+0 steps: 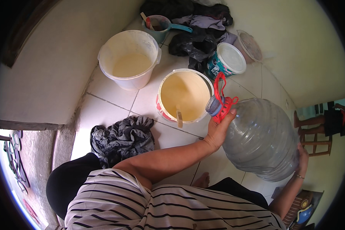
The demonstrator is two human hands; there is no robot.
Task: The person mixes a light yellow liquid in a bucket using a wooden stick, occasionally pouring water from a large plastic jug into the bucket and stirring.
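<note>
Between my two hands is a large clear plastic water jug point(260, 134), tilted on its side with its uncapped mouth toward the upper left. My left hand point(219, 132) is closed around the jug's neck, just below a red plastic carry handle point(218, 92). At the jug's base my right hand point(303, 158) presses against the plastic, its fingers partly hidden behind it. The jug's mouth is beside the rim of a paint bucket point(161, 86) holding cream-coloured liquid. A flat wooden stick point(179, 119) leans out over that bucket's near rim. Whether the jug holds any liquid, I cannot tell.
Behind stands a white bucket point(105, 63) with pale liquid. Further back are a teal dipper point(180, 27), black plastic bags point(195, 42), a lidded teal tub point(214, 65) and a pinkish container point(249, 46). Crumpled dark cloth point(122, 136) lies nearer. Another person's legs point(312, 122) show at right.
</note>
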